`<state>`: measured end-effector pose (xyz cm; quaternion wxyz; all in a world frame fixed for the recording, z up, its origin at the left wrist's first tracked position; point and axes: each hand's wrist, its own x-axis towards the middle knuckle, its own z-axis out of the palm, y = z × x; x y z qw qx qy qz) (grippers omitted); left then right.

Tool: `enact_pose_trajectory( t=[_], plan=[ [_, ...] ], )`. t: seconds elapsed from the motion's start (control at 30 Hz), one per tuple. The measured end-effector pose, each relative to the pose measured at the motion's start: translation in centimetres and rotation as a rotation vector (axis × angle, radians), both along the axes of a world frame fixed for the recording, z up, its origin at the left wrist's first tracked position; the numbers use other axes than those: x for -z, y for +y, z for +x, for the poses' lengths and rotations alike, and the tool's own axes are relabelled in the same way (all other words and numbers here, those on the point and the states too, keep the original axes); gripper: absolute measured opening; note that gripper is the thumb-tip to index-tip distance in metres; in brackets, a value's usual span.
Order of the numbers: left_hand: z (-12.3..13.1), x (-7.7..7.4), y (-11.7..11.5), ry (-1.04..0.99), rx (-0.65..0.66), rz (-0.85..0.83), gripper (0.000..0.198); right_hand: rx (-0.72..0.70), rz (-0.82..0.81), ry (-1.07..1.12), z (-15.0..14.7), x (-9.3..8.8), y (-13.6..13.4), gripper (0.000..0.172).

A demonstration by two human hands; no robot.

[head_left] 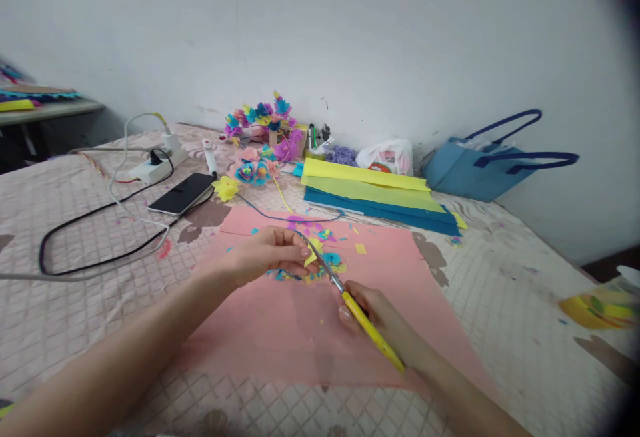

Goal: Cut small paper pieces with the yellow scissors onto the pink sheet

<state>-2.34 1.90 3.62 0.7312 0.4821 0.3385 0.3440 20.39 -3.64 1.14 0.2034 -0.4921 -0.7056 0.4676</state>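
Note:
A small piece of yellow paper (314, 252) is pinched between the fingers of my left hand (283, 250). Scissors (363, 317) with yellow handles are gripped in my right hand (373, 310), and their blades reach up to the yellow paper. Whether the blades are closed on it I cannot tell. Below both hands lies a large pink paper sheet (310, 350). Cut scraps in blue, yellow and purple (290, 276) are scattered on it, partly hidden behind my left hand.
Folded yellow and blue paper (370, 187) lies behind the pink sheet. Paper flowers (260, 170), a phone (183, 194) and a power strip (155, 167) with looping cables are at the left. A blue bag (475, 170) stands back right; a plastic container (603, 307) sits at the right.

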Motion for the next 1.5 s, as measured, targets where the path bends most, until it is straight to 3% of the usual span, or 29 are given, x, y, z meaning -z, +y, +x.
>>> enact_pose_trajectory(
  t=[0.43, 1.2, 1.5],
  plan=[
    [-0.1, -0.03, 0.04, 0.015, 0.018, 0.004, 0.023, -0.055, -0.023, 0.014, 0.33, -0.18, -0.05, 0.019],
    [-0.22, 0.16, 0.17, 0.014, 0.011, 0.012, 0.025, 0.01, 0.001, 0.002, 0.01, -0.15, -0.09, 0.027],
    [0.27, 0.67, -0.09, 0.043, 0.005, 0.022, 0.023, 0.123, -0.177, 0.154, -0.2, 0.17, -0.03, 0.031]
  ],
)
